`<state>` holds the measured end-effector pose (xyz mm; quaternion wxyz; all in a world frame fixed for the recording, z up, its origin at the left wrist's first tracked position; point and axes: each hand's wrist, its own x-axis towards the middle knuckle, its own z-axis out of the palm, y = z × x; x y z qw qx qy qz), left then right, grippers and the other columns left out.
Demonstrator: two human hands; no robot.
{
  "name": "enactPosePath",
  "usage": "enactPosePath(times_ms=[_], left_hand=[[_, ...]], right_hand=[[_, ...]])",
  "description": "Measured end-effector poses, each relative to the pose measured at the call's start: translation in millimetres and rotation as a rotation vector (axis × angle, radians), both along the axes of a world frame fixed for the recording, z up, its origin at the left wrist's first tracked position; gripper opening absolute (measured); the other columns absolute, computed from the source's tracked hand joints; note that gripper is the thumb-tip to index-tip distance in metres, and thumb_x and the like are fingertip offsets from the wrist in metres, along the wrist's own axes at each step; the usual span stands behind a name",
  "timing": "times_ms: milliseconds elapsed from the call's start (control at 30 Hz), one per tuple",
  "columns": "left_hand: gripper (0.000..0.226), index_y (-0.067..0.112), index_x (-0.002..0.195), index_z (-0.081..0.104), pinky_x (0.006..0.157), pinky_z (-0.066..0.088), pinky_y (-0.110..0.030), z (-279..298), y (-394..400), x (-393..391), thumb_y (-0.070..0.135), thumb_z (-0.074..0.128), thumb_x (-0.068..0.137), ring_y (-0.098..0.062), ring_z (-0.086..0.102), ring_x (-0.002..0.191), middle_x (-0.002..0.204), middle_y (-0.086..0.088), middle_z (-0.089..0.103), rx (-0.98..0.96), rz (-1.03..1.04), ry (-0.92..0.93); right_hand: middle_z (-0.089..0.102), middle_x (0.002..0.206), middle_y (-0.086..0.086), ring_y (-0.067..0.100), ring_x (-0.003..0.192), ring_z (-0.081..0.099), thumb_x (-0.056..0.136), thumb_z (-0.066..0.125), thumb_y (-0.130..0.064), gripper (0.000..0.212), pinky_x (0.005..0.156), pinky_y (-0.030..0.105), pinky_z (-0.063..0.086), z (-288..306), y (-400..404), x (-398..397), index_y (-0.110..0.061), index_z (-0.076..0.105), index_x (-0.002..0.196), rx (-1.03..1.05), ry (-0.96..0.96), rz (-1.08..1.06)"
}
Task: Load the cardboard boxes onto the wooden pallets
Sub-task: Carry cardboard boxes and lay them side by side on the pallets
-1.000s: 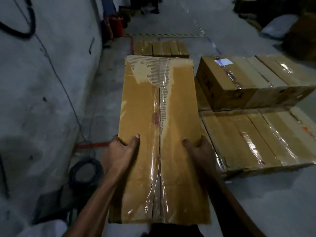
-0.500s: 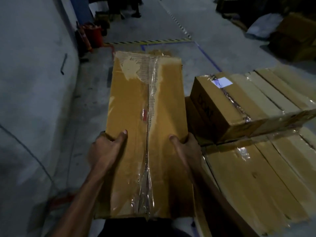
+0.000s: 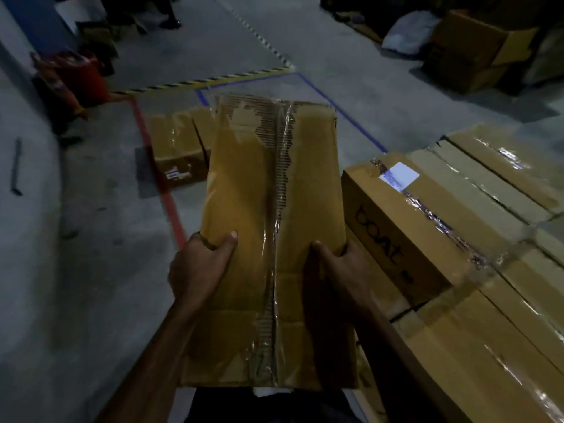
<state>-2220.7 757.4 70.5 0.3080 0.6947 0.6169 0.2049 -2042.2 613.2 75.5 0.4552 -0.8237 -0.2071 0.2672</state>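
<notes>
Between both hands point(image 3: 200, 267): long taped cardboard box point(image 3: 271, 227), torn corrugated seam.

It is a warehouse: a grey concrete floor point(image 3: 351, 96) with striped hazard tape point(image 3: 213, 79), and stacked taped cartons point(image 3: 457, 224) on the right, more boxes point(image 3: 476, 56) far.

Both forearms are bare from wrist to elbow, with no sleeve, glove, watch or ring showing. The left hand point(image 3: 200, 265) and the right hand point(image 3: 341, 270) are bare too, with short nails on the thumbs. Below the box point(image 3: 274, 239), dark clothing covers the torso, with a small pale patch at its top edge.
</notes>
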Motion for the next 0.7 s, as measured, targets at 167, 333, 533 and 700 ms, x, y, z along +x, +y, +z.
enactPosePath(times_ms=[167, 333, 533, 700], left_hand=[[0.065, 0.011, 0.114, 0.059, 0.076, 0.047, -0.036, 14.0, 101.2, 48.2, 0.069, 0.054, 0.084, -0.027, 0.057, 0.085, 0.096, -0.005, 0.058, 0.016, -0.125, 0.05], [0.072, 0.019, 0.115, 0.06, 0.079, 0.055, -0.042, 5.3, 193.1, 119.4, 0.08, 0.05, 0.078, -0.026, 0.064, 0.084, 0.101, -0.004, 0.066, -0.015, -0.249, -0.014], [0.082, 0.023, 0.114, 0.057, 0.083, 0.055, -0.047, 2.3, 283.6, 231.8, 0.088, 0.045, 0.066, -0.027, 0.066, 0.089, 0.104, -0.001, 0.067, -0.059, -0.378, -0.057], [0.093, 0.026, 0.116, 0.057, 0.082, 0.056, -0.051, -2.5, 346.2, 314.6, 0.093, 0.057, 0.053, -0.024, 0.069, 0.091, 0.105, 0.001, 0.069, -0.184, -0.436, -0.174]], right_hand=[[0.057, 0.101, -0.011, 0.008, 0.087, 0.059, 0.086, 0.064, -0.058, 0.061, 0.072, 0.034, 0.055, 2.7, 79.6, 32.0, -0.019, 0.051, 0.13, -0.032, 0.018, -0.13], [0.061, 0.111, -0.002, 0.014, 0.09, 0.061, 0.086, 0.065, -0.057, 0.065, 0.074, 0.036, 0.056, -6.2, 150.3, 87.8, -0.016, 0.05, 0.134, -0.031, 0.001, -0.266], [0.062, 0.124, 0.002, 0.022, 0.104, 0.059, 0.081, 0.063, -0.067, 0.075, 0.087, 0.038, 0.05, -24.6, 232.1, 176.3, -0.019, 0.05, 0.138, -0.045, 0.011, -0.438], [0.064, 0.123, 0.003, 0.03, 0.11, 0.06, 0.08, 0.062, -0.067, 0.069, 0.099, 0.048, 0.049, -13.4, 279.1, 231.2, -0.022, 0.054, 0.131, -0.084, 0.01, -0.575]])
